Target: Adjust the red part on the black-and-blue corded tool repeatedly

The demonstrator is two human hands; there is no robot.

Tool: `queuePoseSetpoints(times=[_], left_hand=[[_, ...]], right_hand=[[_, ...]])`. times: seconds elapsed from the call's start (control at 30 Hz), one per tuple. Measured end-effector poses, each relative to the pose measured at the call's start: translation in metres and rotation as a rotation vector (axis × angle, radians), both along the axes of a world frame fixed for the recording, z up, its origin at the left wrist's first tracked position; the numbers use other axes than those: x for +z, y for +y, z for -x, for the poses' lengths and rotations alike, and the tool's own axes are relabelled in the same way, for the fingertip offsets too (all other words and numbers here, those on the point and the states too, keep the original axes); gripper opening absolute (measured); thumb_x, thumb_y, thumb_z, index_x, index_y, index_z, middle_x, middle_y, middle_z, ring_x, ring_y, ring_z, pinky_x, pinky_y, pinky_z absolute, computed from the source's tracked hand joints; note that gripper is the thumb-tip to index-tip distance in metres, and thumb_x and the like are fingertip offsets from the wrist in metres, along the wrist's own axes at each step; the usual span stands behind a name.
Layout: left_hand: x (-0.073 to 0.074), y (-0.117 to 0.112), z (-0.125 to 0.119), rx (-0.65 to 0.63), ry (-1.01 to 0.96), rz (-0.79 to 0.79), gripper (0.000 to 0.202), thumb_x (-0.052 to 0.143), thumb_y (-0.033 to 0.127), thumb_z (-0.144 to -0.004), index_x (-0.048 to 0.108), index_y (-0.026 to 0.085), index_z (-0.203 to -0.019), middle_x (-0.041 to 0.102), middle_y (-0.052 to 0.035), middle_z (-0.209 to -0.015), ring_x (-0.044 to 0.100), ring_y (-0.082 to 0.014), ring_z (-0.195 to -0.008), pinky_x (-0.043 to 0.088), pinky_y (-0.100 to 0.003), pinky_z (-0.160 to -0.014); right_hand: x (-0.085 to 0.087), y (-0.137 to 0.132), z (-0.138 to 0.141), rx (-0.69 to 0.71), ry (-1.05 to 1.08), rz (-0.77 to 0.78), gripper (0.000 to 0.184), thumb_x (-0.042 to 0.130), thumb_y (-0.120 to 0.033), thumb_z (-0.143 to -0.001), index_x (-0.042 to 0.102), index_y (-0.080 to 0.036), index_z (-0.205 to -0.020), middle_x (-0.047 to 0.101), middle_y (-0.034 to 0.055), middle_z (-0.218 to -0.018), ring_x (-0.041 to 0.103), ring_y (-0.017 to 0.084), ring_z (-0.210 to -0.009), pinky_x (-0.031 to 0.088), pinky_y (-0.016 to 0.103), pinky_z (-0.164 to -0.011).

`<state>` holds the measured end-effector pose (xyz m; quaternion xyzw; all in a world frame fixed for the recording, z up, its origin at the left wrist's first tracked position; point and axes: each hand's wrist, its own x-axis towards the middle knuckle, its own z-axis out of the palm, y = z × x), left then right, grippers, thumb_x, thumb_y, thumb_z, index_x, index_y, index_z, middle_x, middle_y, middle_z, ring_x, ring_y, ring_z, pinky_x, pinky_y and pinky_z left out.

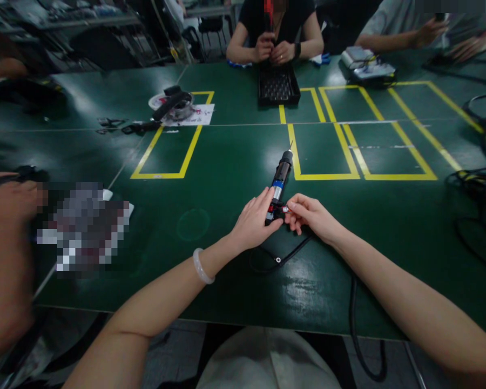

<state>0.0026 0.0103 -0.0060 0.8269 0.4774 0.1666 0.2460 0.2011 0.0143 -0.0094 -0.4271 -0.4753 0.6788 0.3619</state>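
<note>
On the green table in front of me lies an electric screwdriver (282, 168), its thin bit pointing away and a blue and silver band round its body. My left hand (256, 220) grips its rear part, fingers along the body and thumb near the end. Small red and black wires show at the rear, partly hidden by my fingers. Between thumb and fingertips, my right hand (306, 214) pinches a small white connector (285, 209) close to those wires. A black cable (294, 251) with a ring terminal (278, 260) lies on the table just below my hands.
Yellow tape outlines (328, 176) mark the table (227, 292). A black tray (278, 100) stands before a person opposite. At the left back, a roll of tape (182, 111) lies with a black-handled object. Tangled black cables (476, 189) lie at right. A neighbour's arm (8, 259) reaches in at left.
</note>
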Motion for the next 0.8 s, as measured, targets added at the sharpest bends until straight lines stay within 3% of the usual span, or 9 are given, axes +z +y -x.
queuePoseSetpoints(times=[0.27, 0.5, 0.8], left_hand=[[0.0001, -0.0008, -0.0007, 0.009, 0.002, -0.006, 0.075, 0.047, 0.042, -0.092, 0.022, 0.013, -0.156, 0.024, -0.0165, -0.161, 0.025, -0.0264, -0.149, 0.024, -0.046, -0.12], [-0.0002, -0.0005, 0.0001, 0.009, -0.009, -0.002, 0.075, 0.046, 0.043, -0.092, 0.02, 0.016, -0.157, 0.025, -0.0156, -0.161, 0.024, -0.026, -0.15, 0.024, -0.047, -0.12], [-0.0016, 0.0001, 0.0003, 0.002, -0.005, -0.003, 0.076, 0.047, 0.043, -0.092, 0.022, 0.01, -0.156, 0.024, -0.017, -0.161, 0.023, -0.0253, -0.15, 0.023, -0.044, -0.121]], right_hand=[[-0.0006, 0.0004, -0.0002, 0.006, 0.009, -0.01, 0.035, 0.069, -0.049, -0.084, 0.052, -0.019, -0.087, 0.066, 0.0008, -0.069, 0.061, 0.011, -0.052, 0.048, 0.02, -0.041], [0.0018, -0.0009, -0.0014, 0.041, -0.011, -0.118, 0.03, 0.072, -0.042, -0.083, 0.059, -0.019, -0.096, 0.06, -0.0004, -0.077, 0.061, 0.011, -0.06, 0.05, 0.021, -0.045], [-0.003, -0.0014, -0.0039, 0.123, -0.105, -0.208, 0.025, 0.067, -0.04, -0.087, 0.057, -0.017, -0.091, 0.058, -0.0021, -0.069, 0.055, 0.008, -0.052, 0.048, 0.021, -0.046]])
